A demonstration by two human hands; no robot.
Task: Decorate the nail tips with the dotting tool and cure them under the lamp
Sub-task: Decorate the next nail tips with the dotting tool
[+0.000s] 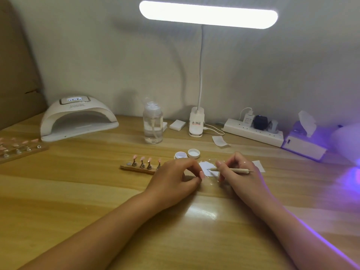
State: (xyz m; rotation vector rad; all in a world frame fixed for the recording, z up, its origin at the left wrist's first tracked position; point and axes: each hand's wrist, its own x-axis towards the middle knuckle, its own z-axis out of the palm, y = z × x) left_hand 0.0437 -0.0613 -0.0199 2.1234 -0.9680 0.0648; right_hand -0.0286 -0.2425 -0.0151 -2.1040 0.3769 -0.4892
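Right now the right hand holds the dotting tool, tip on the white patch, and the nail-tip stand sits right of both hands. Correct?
No. The head view shows the nail-tip stand left of both hands, beside the left hand. The right hand does hold the dotting tool, tip on the white patch.

Two hands (pixel 173 177) (pixel 241 178), one dotting tool (pixel 231 170)
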